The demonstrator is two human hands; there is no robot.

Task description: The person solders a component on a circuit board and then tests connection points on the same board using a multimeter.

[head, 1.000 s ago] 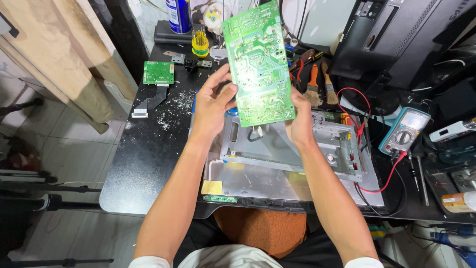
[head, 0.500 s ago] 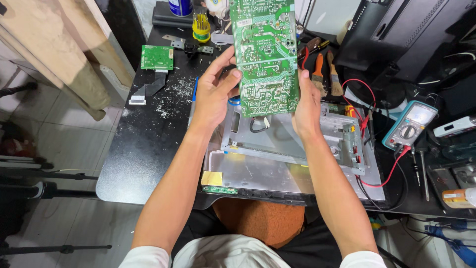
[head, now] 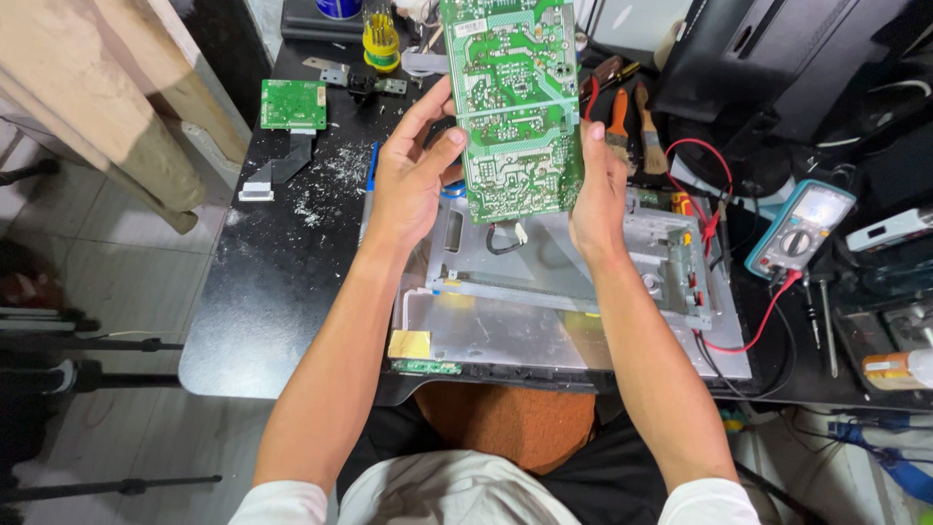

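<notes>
I hold a large green circuit board upright above the black desk, its solder side facing me. My left hand grips its left edge, thumb on the face and fingers spread along the side. My right hand clasps the right edge. Short dark wires hang from the board's lower edge. Beneath it lies a silver metal chassis of an opened flat screen, with a raised metal bracket on its right part.
A small green board with a flat ribbon cable lies at the far left of the black desk. A teal multimeter with red leads sits at right. Orange-handled tools and a brush lie behind; a yellow screwdriver set stands at back.
Both hands have turned the big board from tilted to nearly upright and brought it closer to me. The view has shifted so the desk sits lower in frame.
</notes>
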